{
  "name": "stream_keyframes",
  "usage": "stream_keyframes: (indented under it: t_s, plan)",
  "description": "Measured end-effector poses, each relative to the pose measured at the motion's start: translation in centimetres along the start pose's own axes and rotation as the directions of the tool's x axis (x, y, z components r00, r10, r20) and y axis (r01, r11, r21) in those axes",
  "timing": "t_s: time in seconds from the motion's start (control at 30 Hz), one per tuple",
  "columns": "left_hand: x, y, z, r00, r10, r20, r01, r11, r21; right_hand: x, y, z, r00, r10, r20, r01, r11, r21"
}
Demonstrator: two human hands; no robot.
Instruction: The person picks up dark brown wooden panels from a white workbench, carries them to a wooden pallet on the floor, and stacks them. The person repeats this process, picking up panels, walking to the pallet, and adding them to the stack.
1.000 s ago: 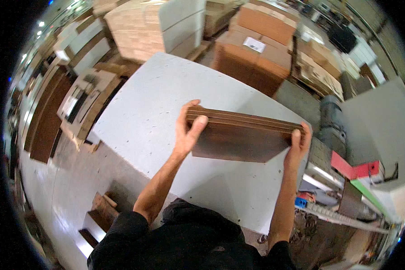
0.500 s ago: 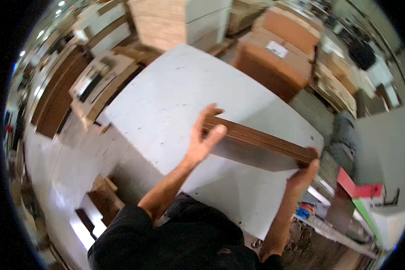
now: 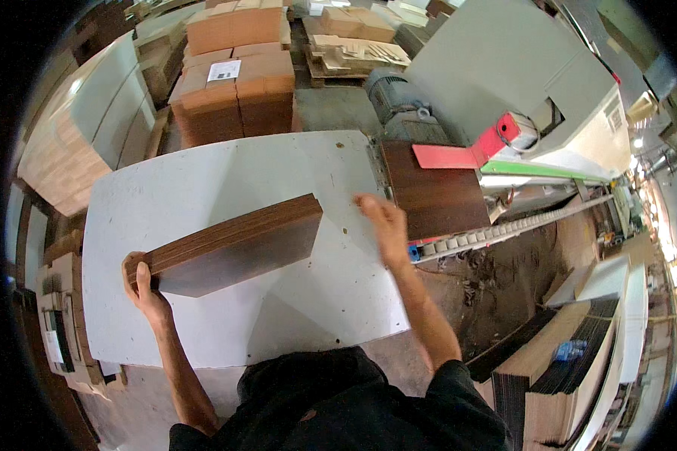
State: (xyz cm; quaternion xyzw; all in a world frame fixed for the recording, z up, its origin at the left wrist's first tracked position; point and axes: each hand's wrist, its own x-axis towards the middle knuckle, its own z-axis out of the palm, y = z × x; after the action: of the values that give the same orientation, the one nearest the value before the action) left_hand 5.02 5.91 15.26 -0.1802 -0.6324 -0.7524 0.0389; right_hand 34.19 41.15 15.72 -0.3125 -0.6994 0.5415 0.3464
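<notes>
A stack of several dark brown wood-look boards stands on its long edge, slightly tilted, over the white tabletop. My left hand grips its left end, thumb on the near face and fingers round the far side. Off the stack's right end, my right hand hovers above the table's right edge, touching nothing I can see. Its fingers are loosely bent and partly apart, slightly blurred. Just beyond it, a dark brown board lies flat beside the machine.
The machine has a red arm, a green strip and a chain-like conveyor track. A grey motor stands behind. Brown cartons and stacked pale panels stand beyond the table. More panels lean at the lower right.
My view has swung to the right. My right hand has let go of the stack's right end and moved away from it. My left hand has closed round the left end.
</notes>
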Motion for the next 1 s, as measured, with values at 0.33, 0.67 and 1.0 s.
stream_keyframes:
  t_s: [0.33, 0.67, 1.0]
  plan:
    - [-0.5, 0.5, 0.0, 0.999, 0.012, -0.035, -0.010, 0.999, 0.049, 11.0, 14.8, -28.5, 0.808, -0.159, -0.568, -0.409, 0.542, -0.734]
    - [-0.8, 0.3, -0.3, 0.998, -0.022, -0.056, 0.026, 0.998, 0.061, 14.0, 16.2, -27.9, 0.930, 0.347, -0.117, -0.365, 0.911, -0.195]
    - [-0.7, 1.5, -1.4, 1.000, -0.005, 0.004, 0.004, 0.996, 0.092, 12.5, 15.1, -16.4, 0.908, 0.343, -0.240, -0.380, 0.916, -0.129]
